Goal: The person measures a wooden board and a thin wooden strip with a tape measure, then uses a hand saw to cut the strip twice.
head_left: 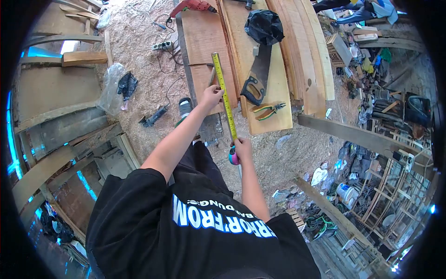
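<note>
My right hand [243, 151] is closed around the pink and blue case of a tape measure [233, 156], just off the near end of the boards. Its yellow blade [226, 104] runs out away from me, over a reddish wooden plank [202, 35]. My left hand [212, 96] is closed, its fingertips pinching the blade's left edge about midway along. Just beyond that hand a hammer [201, 64] lies on the plank, the lower end of its handle partly hidden by my fingers.
Right of the blade, a handsaw [257, 79] and pliers [268, 110] lie on a lighter board [274, 124]. A black plastic bag [264, 28] and a red drill [194, 6] are farther back. A grinder [154, 116] and power strip [162, 45] sit on the shavings-covered floor. Another person [364, 11] is at top right.
</note>
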Motion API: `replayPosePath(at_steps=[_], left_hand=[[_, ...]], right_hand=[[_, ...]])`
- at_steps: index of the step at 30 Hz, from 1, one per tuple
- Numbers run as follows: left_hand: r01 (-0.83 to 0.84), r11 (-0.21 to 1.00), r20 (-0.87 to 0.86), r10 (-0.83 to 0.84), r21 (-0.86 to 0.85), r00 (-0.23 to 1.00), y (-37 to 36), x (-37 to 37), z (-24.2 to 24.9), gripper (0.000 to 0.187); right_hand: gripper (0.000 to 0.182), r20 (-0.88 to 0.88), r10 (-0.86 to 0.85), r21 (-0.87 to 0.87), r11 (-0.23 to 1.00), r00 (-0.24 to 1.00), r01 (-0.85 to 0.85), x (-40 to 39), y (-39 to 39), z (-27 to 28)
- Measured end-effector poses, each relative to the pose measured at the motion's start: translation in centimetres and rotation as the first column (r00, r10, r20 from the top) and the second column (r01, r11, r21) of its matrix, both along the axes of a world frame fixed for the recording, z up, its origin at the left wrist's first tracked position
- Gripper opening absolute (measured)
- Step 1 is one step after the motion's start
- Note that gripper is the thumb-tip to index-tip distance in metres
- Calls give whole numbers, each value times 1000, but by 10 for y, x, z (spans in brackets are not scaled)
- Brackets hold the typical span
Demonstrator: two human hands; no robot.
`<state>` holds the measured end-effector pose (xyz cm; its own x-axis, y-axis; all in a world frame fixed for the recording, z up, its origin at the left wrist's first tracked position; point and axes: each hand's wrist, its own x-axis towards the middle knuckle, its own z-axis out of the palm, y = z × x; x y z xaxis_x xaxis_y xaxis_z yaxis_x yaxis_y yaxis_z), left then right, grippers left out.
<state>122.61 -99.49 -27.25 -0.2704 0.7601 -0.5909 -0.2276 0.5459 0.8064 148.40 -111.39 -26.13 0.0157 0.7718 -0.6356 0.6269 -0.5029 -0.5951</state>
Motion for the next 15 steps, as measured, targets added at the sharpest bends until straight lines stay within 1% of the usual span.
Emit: replayPosePath(at_steps=[3,5,7,9,10,12,14,15], left_hand=[[35,999,-2,-35,-7,999,0,0,-8,27],[55,998,-78,-55,0,995,0,0,-10,25],[60,998,-75,-60,0,995,0,-2,-17,25],[68,998,-73,-68,-1,995,0,-2,-21,26],[79,997,-92,-78,9,993,-1,-2,-23,27],[92,996,-113,-90,15,990,-1,-4,-26,28],[143,990,-171,-143,-17,975,-1,-4,-30,29],[121,993,-173,-121,-11,977,-3,-3,-31,28]], right_hand=[[27,14,-21,-7,1000,1000,21,-4,0,0],[26,6,-13,-36,999,1000,13,-5,2,4],[26,-1,-9,-68,998,1000,9,-7,2,8],[26,-66,-33,5,999,997,34,-10,2,10],[26,-63,-36,0,999,997,36,-11,2,12],[26,-89,-86,-107,991,992,76,-11,5,11],[26,-79,-109,-131,987,991,98,-12,5,6],[25,-69,-128,-150,982,989,117,-11,6,1]])
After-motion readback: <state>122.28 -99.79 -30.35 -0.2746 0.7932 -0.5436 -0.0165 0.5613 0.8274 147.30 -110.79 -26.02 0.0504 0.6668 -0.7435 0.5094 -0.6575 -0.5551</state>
